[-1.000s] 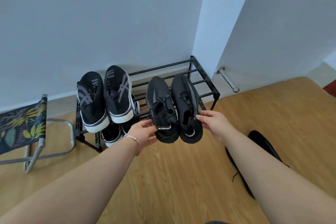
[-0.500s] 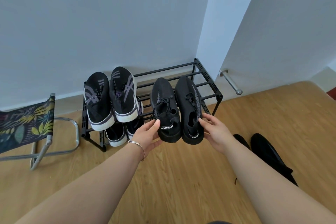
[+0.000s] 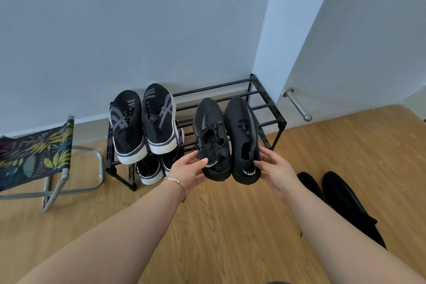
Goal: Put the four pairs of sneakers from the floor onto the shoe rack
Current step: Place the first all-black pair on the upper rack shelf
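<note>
A black metal shoe rack (image 3: 267, 99) stands against the wall. A black knit sneaker pair lies on the right half of its top shelf, heels overhanging the front: the left sneaker (image 3: 211, 129) and the right sneaker (image 3: 242, 129). My left hand (image 3: 187, 169) touches the left sneaker's heel with loose, spread fingers. My right hand (image 3: 275, 166) rests the same way against the right sneaker's heel. A black, purple-striped, white-soled pair (image 3: 143, 122) fills the top shelf's left half. Another white-soled pair (image 3: 149, 169) sits on the lower shelf beneath it. A black pair (image 3: 341, 200) lies on the floor, partly hidden by my right arm.
A folding stool (image 3: 34, 152) with a leaf-print seat stands left of the rack. A metal door stop (image 3: 297, 106) sticks out of the wall to the right of the rack. The wooden floor (image 3: 230, 226) spreads in front of the rack.
The black knit sneakers have settled on the top shelf. My fingers have loosened from a grip on their heels to a light touch. The view has pulled back a little.
</note>
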{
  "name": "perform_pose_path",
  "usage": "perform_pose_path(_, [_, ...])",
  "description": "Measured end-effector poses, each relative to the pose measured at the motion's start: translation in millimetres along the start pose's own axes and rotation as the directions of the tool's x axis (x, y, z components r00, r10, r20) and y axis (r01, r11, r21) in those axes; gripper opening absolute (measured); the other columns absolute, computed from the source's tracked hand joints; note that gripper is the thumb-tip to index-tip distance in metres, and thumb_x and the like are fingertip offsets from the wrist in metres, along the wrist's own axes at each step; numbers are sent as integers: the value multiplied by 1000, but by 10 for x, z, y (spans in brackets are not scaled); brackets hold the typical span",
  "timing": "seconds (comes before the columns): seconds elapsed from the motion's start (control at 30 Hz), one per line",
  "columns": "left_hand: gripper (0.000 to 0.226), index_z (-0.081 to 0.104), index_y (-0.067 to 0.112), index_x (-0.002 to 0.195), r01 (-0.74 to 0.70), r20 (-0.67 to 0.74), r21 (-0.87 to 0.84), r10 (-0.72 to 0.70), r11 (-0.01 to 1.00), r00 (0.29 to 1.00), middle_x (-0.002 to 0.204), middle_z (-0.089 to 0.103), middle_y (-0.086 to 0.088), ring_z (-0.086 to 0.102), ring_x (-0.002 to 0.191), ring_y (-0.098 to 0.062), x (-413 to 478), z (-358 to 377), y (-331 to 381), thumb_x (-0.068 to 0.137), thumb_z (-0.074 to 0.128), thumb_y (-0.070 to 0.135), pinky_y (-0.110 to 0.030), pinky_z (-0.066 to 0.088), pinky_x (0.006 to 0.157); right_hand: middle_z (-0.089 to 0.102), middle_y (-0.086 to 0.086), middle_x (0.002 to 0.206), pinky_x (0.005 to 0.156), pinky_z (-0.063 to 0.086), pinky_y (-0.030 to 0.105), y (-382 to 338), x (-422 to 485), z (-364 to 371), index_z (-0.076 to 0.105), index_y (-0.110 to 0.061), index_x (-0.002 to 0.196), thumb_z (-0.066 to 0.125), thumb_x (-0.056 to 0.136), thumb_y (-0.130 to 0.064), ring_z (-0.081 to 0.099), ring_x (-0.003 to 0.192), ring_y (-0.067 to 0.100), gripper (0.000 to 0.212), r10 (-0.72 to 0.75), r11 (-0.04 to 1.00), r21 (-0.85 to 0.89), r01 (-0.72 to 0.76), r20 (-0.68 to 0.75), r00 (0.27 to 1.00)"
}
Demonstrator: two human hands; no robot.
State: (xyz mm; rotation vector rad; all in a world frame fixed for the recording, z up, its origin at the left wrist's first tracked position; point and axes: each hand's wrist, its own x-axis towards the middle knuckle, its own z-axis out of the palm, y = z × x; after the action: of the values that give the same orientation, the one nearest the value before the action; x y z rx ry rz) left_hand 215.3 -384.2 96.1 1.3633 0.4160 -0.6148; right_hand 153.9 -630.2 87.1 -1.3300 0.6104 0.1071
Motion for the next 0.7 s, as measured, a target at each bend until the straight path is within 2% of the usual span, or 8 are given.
perform_pose_path(0.07, [53, 57, 16, 139, -23, -16, 16, 23, 1000, 1000, 114, 76, -6, 75, 102, -24, 26, 3, 1, 89, 72, 10, -36, 62, 74, 75, 6, 118, 93, 59, 47, -13, 14, -2, 62, -23, 136, 62, 92, 8, 73, 107, 25, 54, 0, 1000, -4, 0, -11, 1000])
perform_pose_path(0.23, [45, 61, 15, 135, -67, -41, 11, 68, 998, 997, 109, 78, -5, 76, 99, -23, 118, 53, 74, 90, 70, 11, -41, 63, 83, 77, 6, 115, 93, 59, 47, -116, 113, -3, 66, -21, 131, 64, 91, 6, 74, 107, 24, 48, -15, 1000, -12, 14, -22, 1000])
perform_pose_path(0.33, [37, 64, 13, 130, -87, -27, 3, 87, 996, 996, 107, 79, -8, 76, 97, -24, 163, 134, 228, 94, 65, 8, -37, 63, 75, 77, 6, 116, 93, 59, 45, -250, 304, 8, 67, -16, 128, 66, 90, 5, 74, 106, 24, 43, -35, 999, -12, 34, -46, 998])
perform_pose_path(0.4, [31, 64, 8, 126, -77, -23, -56, 76, 995, 997, 110, 77, -13, 77, 94, -27, 217, 203, 357, 96, 61, 3, -34, 63, 65, 74, 9, 120, 95, 58, 46, -341, 486, 26, 67, -12, 125, 70, 89, 3, 72, 108, 26, 39, -45, 999, -19, 44, -74, 996])
perform_pose_path(0.47, [27, 65, 7, 123, -82, -38, -57, 80, 995, 996, 112, 76, -13, 76, 90, -25, 299, 264, 480, 97, 58, 3, -28, 61, 57, 74, 11, 118, 95, 58, 47, -447, 656, 70, 70, -13, 114, 72, 88, 1, 73, 106, 28, 30, -52, 998, -27, 50, -95, 994])
perform_pose_path(0.57, [30, 67, 12, 125, -116, -84, 5, 116, 993, 990, 113, 76, -8, 74, 98, -23, 485, 308, 603, 96, 62, 10, -30, 62, 65, 76, 9, 108, 93, 59, 44, -607, 853, 149, 73, -20, 96, 72, 89, 0, 74, 102, 28, 21, -73, 995, -70, 66, -109, 991])
perform_pose_path(0.7, [30, 69, 14, 124, -80, -134, 26, 83, 996, 987, 113, 76, -9, 73, 103, -27, 713, 321, 680, 93, 66, 13, -33, 62, 69, 77, 9, 110, 97, 58, 43, -708, 1105, 184, 76, -13, 108, 75, 86, -6, 73, 103, 26, 23, -77, 986, -153, 59, -112, 991])
